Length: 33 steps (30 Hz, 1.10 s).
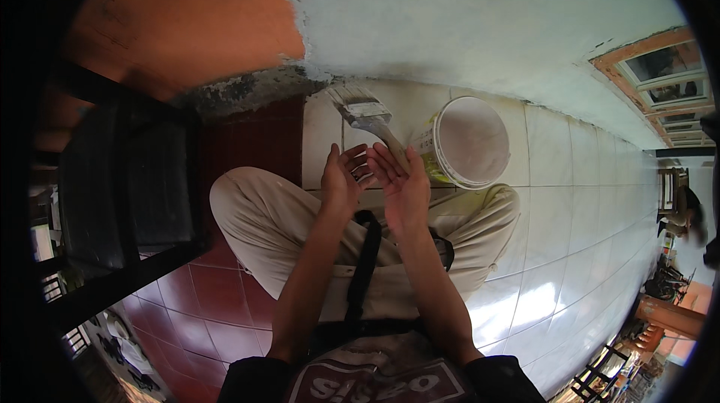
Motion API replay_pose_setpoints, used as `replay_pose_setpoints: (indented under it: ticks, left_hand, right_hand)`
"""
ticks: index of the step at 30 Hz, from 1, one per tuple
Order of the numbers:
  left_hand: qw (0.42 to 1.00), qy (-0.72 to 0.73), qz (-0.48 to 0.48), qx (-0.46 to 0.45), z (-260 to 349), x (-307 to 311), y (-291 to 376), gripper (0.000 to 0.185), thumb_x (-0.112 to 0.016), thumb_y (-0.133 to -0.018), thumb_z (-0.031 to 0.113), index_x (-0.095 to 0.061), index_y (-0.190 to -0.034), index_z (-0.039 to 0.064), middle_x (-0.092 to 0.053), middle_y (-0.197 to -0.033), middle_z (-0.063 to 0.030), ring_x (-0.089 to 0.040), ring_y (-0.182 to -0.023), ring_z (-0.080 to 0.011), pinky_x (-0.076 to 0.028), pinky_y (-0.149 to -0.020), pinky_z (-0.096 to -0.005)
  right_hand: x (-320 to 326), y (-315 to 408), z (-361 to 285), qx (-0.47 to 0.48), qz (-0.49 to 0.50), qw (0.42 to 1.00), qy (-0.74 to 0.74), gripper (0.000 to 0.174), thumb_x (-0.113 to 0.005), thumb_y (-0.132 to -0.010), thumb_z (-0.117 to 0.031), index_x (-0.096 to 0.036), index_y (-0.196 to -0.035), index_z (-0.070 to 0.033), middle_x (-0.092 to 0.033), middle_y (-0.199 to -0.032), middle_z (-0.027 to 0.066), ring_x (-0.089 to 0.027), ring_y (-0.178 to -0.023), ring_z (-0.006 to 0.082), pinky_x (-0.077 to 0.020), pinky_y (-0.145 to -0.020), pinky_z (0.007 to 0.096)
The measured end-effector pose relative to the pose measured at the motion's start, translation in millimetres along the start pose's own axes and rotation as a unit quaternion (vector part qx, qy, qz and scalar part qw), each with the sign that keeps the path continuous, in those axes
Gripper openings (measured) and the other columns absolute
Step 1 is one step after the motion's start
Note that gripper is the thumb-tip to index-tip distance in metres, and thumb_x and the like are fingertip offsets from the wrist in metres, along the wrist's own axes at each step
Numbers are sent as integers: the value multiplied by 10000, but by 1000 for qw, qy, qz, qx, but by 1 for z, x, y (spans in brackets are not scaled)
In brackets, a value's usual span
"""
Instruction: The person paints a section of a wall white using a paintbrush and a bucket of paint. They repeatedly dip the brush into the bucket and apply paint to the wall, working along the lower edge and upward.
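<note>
A wide flat paintbrush (pixel 371 117) with a worn handle lies across my right hand (pixel 404 189). That hand is turned palm up, the handle held between thumb and fingers, and the whitened bristles point up and left towards the foot of the wall. Close beside it, my left hand (pixel 344 178) is half curled with its fingers apart and nothing in it. Just right of my right hand stands a plastic paint bucket (pixel 472 141) with a pale rim. Its inside looks whitish, but I cannot tell how full it is.
Ahead rises a wall, part orange paint (pixel 208 9), part pale blue-white paint (pixel 450 15). A dark chair (pixel 152 178) stands at left. My crossed legs rest on white tiles (pixel 545 223) and dark red tiles (pixel 219 285). A person (pixel 689 209) sits far right, past the windows (pixel 669 71).
</note>
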<state>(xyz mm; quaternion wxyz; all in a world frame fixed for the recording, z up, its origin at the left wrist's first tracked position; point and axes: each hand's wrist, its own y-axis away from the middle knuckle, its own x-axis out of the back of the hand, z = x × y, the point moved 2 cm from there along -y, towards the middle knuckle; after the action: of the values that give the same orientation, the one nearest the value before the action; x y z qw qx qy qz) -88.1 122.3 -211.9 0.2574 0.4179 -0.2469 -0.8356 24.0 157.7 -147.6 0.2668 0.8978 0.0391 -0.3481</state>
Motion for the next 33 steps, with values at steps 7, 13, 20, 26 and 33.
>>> replay_pose_setpoints:
  ticks: [7, 13, 20, 26, 33]
  left_hand:
    - [978, -207, -17, 7, 41, -9, -59, 520, -577, -1053, 499, -678, -1192, 7, -695, -960, -40, -634, -783, -131, -515, -664, -298]
    - [961, -273, -47, -3, 51, -8, -112, 419, -653, -1039, 340, -716, -1155, -58, -755, -1076, -128, -722, -873, -170, -560, -699, -290]
    - [964, -261, -41, -3, 52, 4, -146, 377, -664, -1034, 275, -702, -1175, -73, -755, -1115, -138, -718, -946, -193, -559, -842, -314]
    - [969, -216, -79, -90, 74, -19, -140, 317, -663, -1040, 280, -678, -1134, -23, -738, -1091, -126, -712, -899, -172, -588, -777, -305]
    - [940, -228, -104, -233, 88, -54, -74, 212, -641, -1053, 211, -665, -1045, 1, -753, -1042, -112, -683, -768, -105, -565, -661, -253]
  right_hand:
    - [8, -78, 62, -20, 42, 997, 62, 266, -523, -1091, -192, -548, -1229, 34, -708, -1053, 168, -674, -848, 187, -555, -750, 330]
    - [17, -120, 81, 14, -3, 982, 186, 230, -547, -1097, -220, -495, -1178, -11, -621, -858, 39, -457, -600, 41, -346, -497, 232]
    - [18, -155, 107, 105, 58, 946, 303, 290, -532, -1112, -295, -491, -1159, -12, -608, -862, 48, -527, -638, 77, -409, -513, 253]
    - [-12, -152, 90, 206, 16, 912, 355, 313, -487, -1128, -280, -459, -1230, 14, -637, -902, 97, -588, -728, 102, -480, -610, 259]
    - [-38, -89, 51, 275, -42, 899, 338, 253, -491, -1112, -159, -429, -1281, 19, -653, -1089, 230, -679, -942, 262, -544, -788, 360]
